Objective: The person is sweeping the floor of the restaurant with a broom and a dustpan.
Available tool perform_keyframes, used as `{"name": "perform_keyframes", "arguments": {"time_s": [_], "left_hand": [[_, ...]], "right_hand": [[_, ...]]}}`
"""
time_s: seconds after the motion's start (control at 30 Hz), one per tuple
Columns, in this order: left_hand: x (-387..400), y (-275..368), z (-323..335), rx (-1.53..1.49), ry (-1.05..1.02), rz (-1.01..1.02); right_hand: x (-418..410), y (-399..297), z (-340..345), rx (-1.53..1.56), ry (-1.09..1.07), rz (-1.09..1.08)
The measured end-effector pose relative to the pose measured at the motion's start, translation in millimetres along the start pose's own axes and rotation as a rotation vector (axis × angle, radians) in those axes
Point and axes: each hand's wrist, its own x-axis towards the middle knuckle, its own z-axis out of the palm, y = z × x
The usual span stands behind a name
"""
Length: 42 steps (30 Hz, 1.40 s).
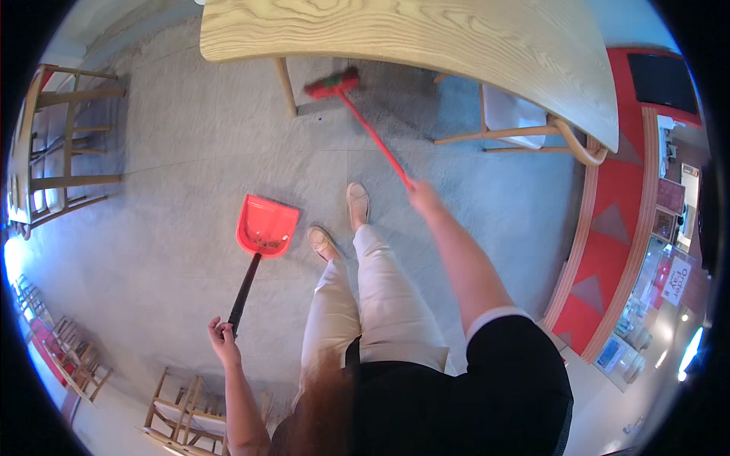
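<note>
My right hand (pixel 425 197) grips the red handle of a broom (pixel 373 135). Its red and green head (pixel 332 84), slightly blurred, is at the floor beside a wooden table leg (pixel 285 86). In my left hand (pixel 224 341) is the black handle (pixel 245 293) of a red dustpan (pixel 268 219). Dark debris and a small white bit lie inside the pan towards its handle end. The pan is at the floor left of my shoes (pixel 323 243). A tiny dark speck (pixel 320 119) is on the floor just below the table leg.
A wood-grain table (pixel 399 28) spans the top, with a wooden chair (pixel 513 122) under its right side. More wooden chairs and a table (pixel 68 137) stand at left; other chairs (pixel 185 413) are at the lower left. A red-fronted counter (pixel 610 228) with a glass case runs along the right.
</note>
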Motion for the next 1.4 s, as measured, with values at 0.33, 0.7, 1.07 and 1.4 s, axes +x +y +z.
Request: {"name": "perform_keyframes", "arguments": {"time_s": [0.33, 0.7, 1.07, 1.4], "left_hand": [[-3.3, -5.5, -1.2, -0.065, -0.011, -0.038], [-6.6, 10.5, 4.1, 0.030, -0.063, -0.031], [-12.1, -10.6, 0.5, -0.003, -0.014, -0.070], [-19.8, -48.6, -16.5, -0.075, 0.039, -0.038]], "right_hand": [[-141.0, -1.9, -93.4, 0.104, -0.111, 0.281], [120.8, -105.9, -2.2, 0.019, -0.122, 0.024], [-108.7, 66.3, -44.0, -0.158, -0.230, 0.228], [-149.3, -41.2, -95.9, 0.102, -0.435, 0.046]]}}
